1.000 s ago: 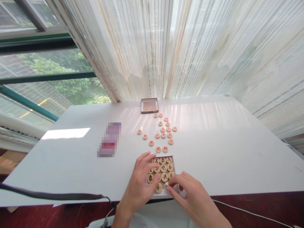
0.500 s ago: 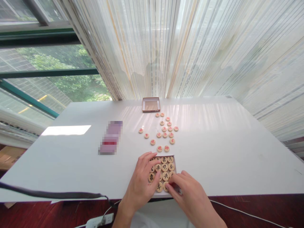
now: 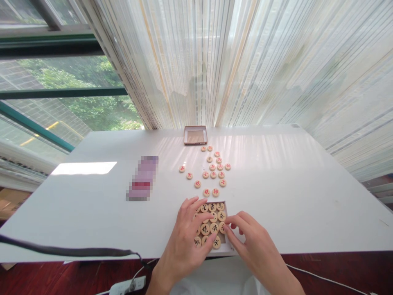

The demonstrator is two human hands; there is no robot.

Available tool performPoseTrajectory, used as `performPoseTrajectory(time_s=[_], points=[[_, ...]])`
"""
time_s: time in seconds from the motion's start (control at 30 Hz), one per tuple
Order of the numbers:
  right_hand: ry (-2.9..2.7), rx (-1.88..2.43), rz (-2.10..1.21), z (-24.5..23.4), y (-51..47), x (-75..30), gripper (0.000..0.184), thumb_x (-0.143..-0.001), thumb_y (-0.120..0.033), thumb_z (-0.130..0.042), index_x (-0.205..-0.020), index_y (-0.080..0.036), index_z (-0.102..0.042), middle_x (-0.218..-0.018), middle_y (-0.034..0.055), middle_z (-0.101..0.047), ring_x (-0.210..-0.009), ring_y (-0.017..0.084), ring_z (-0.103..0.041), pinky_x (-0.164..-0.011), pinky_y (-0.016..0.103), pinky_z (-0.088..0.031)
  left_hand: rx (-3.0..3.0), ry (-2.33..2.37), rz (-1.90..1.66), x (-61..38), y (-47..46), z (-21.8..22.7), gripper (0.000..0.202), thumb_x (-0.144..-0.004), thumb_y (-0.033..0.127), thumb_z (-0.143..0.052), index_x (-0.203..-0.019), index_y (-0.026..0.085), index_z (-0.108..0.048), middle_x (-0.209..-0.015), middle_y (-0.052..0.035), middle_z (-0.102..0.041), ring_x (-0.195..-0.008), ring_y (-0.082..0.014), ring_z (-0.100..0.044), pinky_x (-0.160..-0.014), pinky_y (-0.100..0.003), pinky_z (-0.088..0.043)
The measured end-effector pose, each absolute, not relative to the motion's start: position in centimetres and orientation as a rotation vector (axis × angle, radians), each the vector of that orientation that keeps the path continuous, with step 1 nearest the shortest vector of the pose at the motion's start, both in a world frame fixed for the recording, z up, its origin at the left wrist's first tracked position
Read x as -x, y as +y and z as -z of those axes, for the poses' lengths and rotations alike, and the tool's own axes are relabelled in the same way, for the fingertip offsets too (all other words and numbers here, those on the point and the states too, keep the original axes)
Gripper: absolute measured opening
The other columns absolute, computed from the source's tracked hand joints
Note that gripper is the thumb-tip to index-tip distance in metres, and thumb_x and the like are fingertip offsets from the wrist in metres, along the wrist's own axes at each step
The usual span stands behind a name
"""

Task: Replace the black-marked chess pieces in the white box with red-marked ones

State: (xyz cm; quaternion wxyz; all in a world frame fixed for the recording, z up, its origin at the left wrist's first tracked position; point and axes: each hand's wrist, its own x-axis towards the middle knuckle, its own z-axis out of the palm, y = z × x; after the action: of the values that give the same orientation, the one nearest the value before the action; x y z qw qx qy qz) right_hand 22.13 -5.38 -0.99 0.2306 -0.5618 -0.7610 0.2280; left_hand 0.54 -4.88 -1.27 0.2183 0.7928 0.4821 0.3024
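A shallow box (image 3: 227,241) lies at the table's near edge, with rows of black-marked xiangqi pieces (image 3: 214,228) inside. My left hand (image 3: 190,233) spreads over the box's left side, fingers and thumb apart, hiding some pieces. Its thumb tip is by the bottom-row piece (image 3: 216,242). At the box's right edge, my right hand (image 3: 248,235) pinches thumb and forefinger at the end xiangqi piece (image 3: 222,228) of the third row. A gap shows in the bottom right corner of the box.
Beyond the box, several mostly red-marked pieces (image 3: 215,192) lie scattered on the white table (image 3: 291,196). Behind them sits an open box lid (image 3: 195,136). A blurred purple item (image 3: 143,178) is to the left. A black strap (image 3: 76,249) crosses the lower left, above a power strip (image 3: 127,285).
My right hand has moved up from the bottom row to the third row's right end. My left thumb has shifted right and down. Bottom-row pieces sit differently, with a gap at the right.
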Motion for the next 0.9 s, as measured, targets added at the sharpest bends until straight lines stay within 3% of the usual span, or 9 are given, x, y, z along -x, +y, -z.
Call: performPoseTrajectory(time_s=[0.17, 0.5, 0.7, 0.9], points=[[-2.127, 1.597, -0.633, 1.2, -5.1, -22.0, 0.01, -0.097, -0.021, -0.059, -0.088, -0.024, -0.061, -0.083, 0.0014, -0.062, -0.074, 0.019, -0.065, -0.063, 0.028, -0.051, -2.233, 1.382, -0.705, -1.2, -5.0, 1.0, 0.043, -0.086, 0.017, -0.068, -0.125, 0.028, -0.058, -0.16, -0.0056, -0.037, -0.153, -0.0351, -0.02, -0.12, -0.066, -0.03], [-2.066, 1.59, -0.774, 0.8, -5.0, -22.1, 0.012, -0.099, -0.023, -0.056, -0.089, -0.024, -0.062, -0.083, 0.0008, -0.062, -0.075, 0.018, -0.063, -0.062, 0.026, -0.049, -2.282, 1.399, -0.678, -0.8, -5.0, 0.9, 0.039, -0.087, 0.016, -0.065, -0.123, 0.027, -0.06, -0.159, -0.0061, -0.04, -0.152, -0.0344, -0.025, -0.118, -0.064, -0.036], [-1.892, 1.543, -0.818, 0.7, -4.7, -22.9, 0.02, -0.103, -0.035, -0.051, -0.091, -0.025, -0.064, -0.081, 0.0015, -0.064, -0.073, 0.018, -0.06, -0.057, 0.025, -0.046, -2.27, 1.418, -0.783, -0.4, -3.7, 0.4, 0.031, -0.093, 0.018, -0.061, -0.123, 0.027, -0.06, -0.155, -0.0068, -0.045, -0.15, -0.031, -0.031, -0.118, -0.057, -0.039], [-1.729, 1.546, -0.729, 1.7, -3.7, -23.8, 0.024, -0.102, -0.039, -0.053, -0.091, -0.023, -0.066, -0.08, 0.002, -0.068, -0.069, 0.018, -0.06, -0.063, 0.029, -0.049, -2.237, 1.475, -0.941, -0.5, 0.9, -1.7, 0.026, -0.098, 0.021, -0.058, -0.122, 0.028, -0.061, -0.14, -0.0052, -0.058, -0.139, -0.0254, -0.045, -0.117, -0.048, -0.041]])
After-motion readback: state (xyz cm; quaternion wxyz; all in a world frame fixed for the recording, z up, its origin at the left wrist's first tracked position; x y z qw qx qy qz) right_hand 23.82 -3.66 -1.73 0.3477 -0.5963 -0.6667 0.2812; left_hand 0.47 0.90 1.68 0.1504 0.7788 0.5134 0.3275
